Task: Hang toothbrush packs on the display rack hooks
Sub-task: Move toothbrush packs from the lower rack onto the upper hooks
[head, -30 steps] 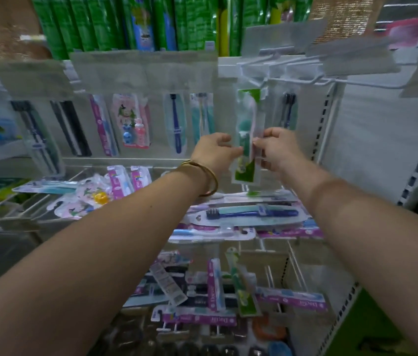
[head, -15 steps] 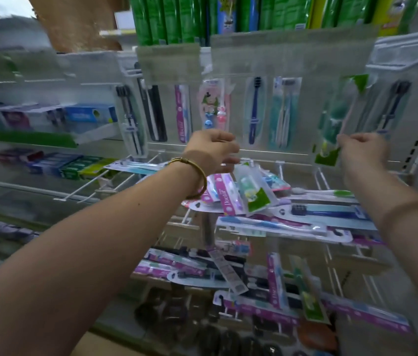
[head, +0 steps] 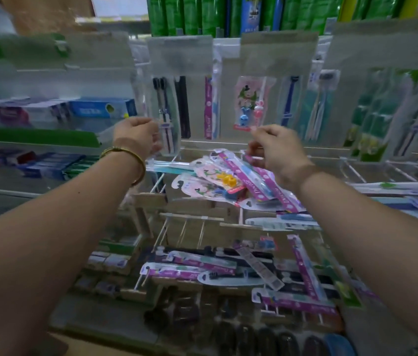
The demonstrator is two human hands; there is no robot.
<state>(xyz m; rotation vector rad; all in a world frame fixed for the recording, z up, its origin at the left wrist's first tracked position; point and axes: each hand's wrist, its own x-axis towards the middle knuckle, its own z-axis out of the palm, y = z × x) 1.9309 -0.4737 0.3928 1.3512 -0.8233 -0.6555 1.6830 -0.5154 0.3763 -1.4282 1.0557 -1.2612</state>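
Your right hand (head: 274,150) dropped off the green pack (head: 372,116) onto the loose pile (head: 228,176)
Left hand (head: 136,136), at its 9 o'clock, curls by the black-brush pack (head: 165,119), maybe steadying it; can't tell either grip.

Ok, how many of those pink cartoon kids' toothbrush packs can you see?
3: a hanging cartoon pack in the top row; in the pile below, the yellow-toy pack overlapping a lower pack. Others may be hidden.

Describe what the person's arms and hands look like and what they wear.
Both forearms are bare, with no sleeves in view. The left hand and right hand wear no gloves. A thin gold-coloured bangle circles the left wrist. No watch or bangle shows on the right wrist. Rings cannot be made out in the blur.
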